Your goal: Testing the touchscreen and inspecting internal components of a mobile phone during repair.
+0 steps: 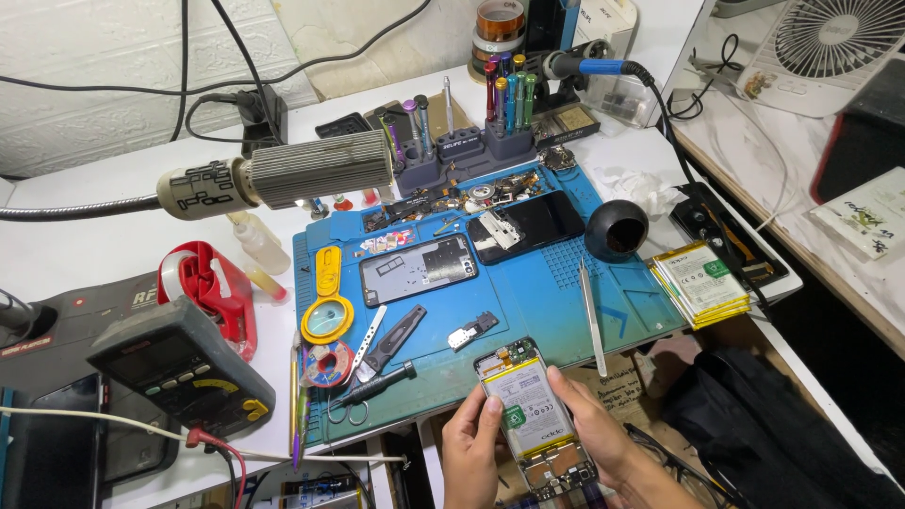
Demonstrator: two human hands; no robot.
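Viewpoint: head camera looking down at a cluttered repair bench.
Held thing: an opened phone point(533, 419), back cover off, pale battery filling its middle, circuit boards bare at both ends.
Where it is: at the near edge of the blue work mat point(528, 292), low in the view, partly over the bench edge.
Long axis: runs away from the person, leaning a little leftward at the far end; the far end lies over the mat, the near end sits towards the wrists.
Left hand point(471, 448): closed on the phone's left edge, thumb lying on the battery.
Right hand point(599, 438): closed on the phone's right edge, thumb resting along the upper right side.
On the mat: metal tweezers point(592, 319) just right of the phone, a small bracket point(471, 331) just beyond it, a dark phone frame point(419, 269), a second phone point(525, 226) face-down, a yellow magnifier point(327, 311).
Farther off: screwdriver rack point(471, 141) at the mat's far edge, spare batteries point(699, 281) to the right, multimeter point(179, 368) to the left.
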